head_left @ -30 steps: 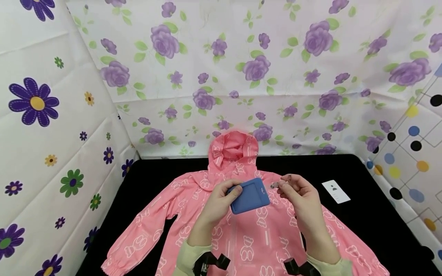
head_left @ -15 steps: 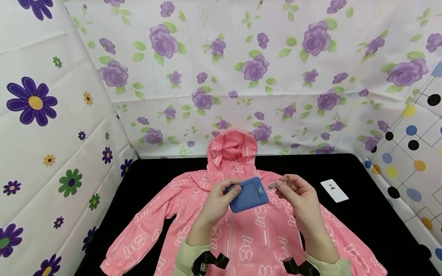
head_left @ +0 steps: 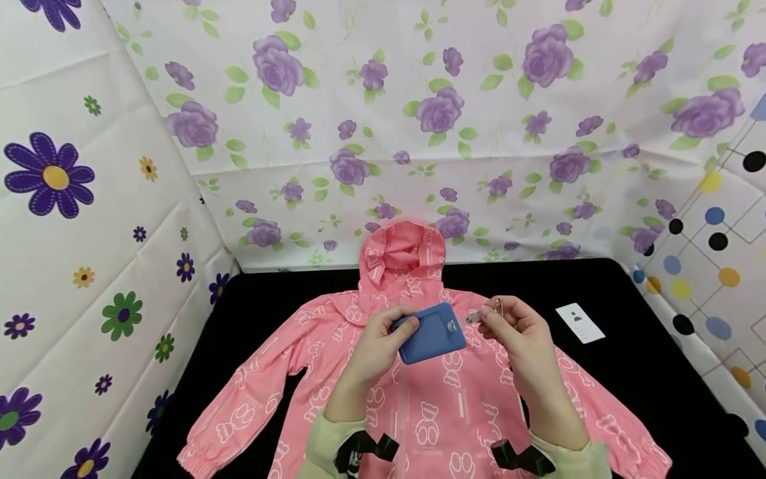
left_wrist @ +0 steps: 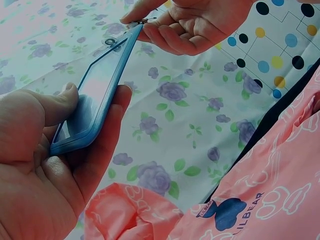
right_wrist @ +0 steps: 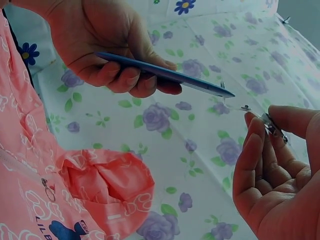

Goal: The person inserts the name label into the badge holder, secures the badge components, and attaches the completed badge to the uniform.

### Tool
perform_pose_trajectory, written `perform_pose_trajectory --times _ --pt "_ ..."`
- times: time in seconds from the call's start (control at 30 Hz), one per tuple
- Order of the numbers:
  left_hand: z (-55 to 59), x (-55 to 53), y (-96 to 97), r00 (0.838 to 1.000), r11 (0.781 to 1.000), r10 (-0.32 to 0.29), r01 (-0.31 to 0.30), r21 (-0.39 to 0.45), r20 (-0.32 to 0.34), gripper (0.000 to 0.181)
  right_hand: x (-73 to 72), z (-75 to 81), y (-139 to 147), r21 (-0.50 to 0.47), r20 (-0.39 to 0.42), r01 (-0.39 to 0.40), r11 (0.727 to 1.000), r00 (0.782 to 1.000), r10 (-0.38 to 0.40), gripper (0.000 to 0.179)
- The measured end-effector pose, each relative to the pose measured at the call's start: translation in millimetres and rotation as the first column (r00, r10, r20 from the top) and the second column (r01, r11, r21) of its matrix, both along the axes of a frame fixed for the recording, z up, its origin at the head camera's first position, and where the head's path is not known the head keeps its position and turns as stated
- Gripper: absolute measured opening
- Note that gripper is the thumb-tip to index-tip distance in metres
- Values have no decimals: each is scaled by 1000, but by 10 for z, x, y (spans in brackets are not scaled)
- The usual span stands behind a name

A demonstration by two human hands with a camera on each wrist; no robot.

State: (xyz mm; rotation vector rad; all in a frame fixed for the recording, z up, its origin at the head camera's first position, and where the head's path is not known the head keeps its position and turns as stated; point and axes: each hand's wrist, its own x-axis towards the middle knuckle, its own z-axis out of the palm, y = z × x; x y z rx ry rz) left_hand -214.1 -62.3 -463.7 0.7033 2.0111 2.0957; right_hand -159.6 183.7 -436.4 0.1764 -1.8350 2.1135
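Observation:
My left hand (head_left: 383,336) pinches a blue badge holder (head_left: 432,338) by its left end, thumb on the front window. At the holder's slotted end a small metal snap (left_wrist: 110,42) shows on a clear strap (right_wrist: 231,104). This strap leads toward a metal badge clip (right_wrist: 272,127), pinched between the thumb and fingers of my right hand (head_left: 520,339). A pin-like metal loop (head_left: 499,306) stands up from these fingers. Both hands are above a pink hooded jacket (head_left: 427,399), its hood (head_left: 402,256) toward the back.
A white card (head_left: 580,323) with a person icon lies right of the jacket on the black table (head_left: 646,372). Flowered cloth (head_left: 359,120) hangs behind the table and along its left; dotted cloth (head_left: 712,286) hangs at the right.
The metal snap has come into plain view at the holder's slot. Both hands keep their grips and have barely moved; the head view has shifted slightly.

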Motion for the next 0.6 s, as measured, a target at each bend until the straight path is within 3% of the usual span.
perform_pose_trajectory --times 0.6 --pt "-4 -6 6 1000 1000 5 -5 8 14 25 8 38 -7 12 6 -2 1000 1000 1 10"
